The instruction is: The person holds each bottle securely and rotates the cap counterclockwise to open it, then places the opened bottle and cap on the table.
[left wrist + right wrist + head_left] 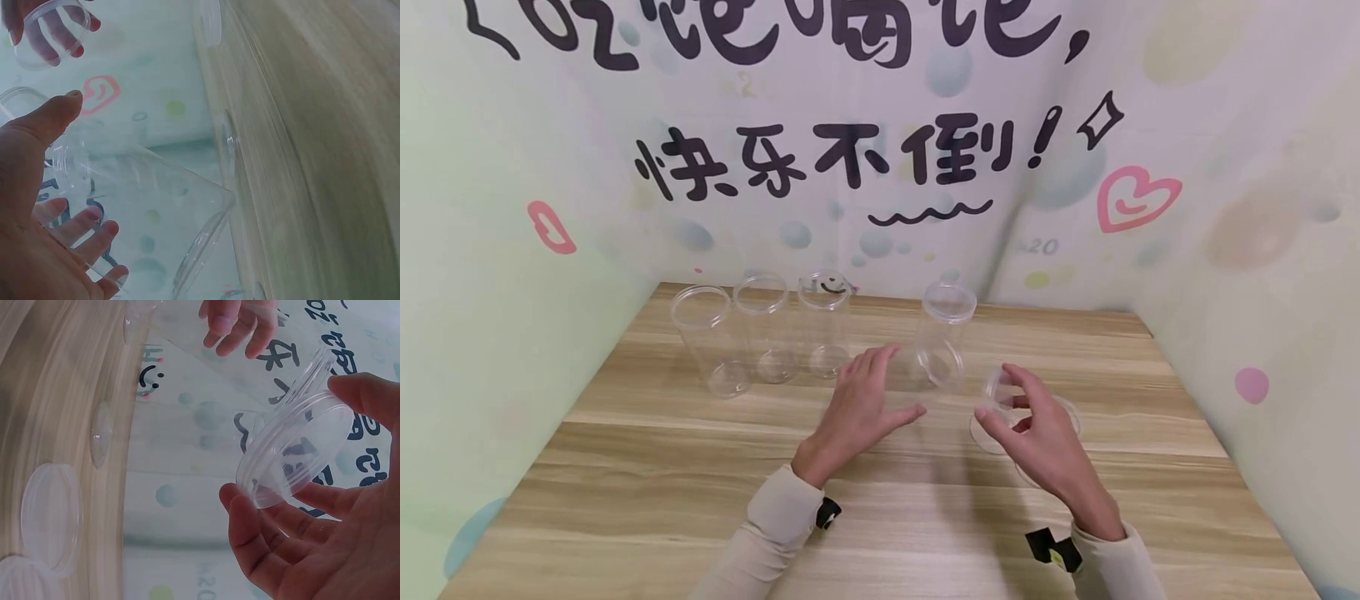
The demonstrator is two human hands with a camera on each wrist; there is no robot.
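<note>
My right hand [1045, 433] holds a clear round plastic lid [294, 450] on edge, thumb at one side of its rim and fingers at the other. My left hand [861, 400] is above the table with its thumb spread away from the fingers and nothing in its grasp. Just beyond it stands a clear plastic jar [951, 333], between the two hands in the head view. In the left wrist view a transparent jar [162, 200] shows past the left fingers. More clear lids [53, 519] lie on the table under the right hand, partly hidden by it.
Three clear jars [826, 325] stand upright in a row at the back left of the wooden table [887, 533]. A printed cloth backdrop [850, 242] rises behind the table's far edge and encloses both sides.
</note>
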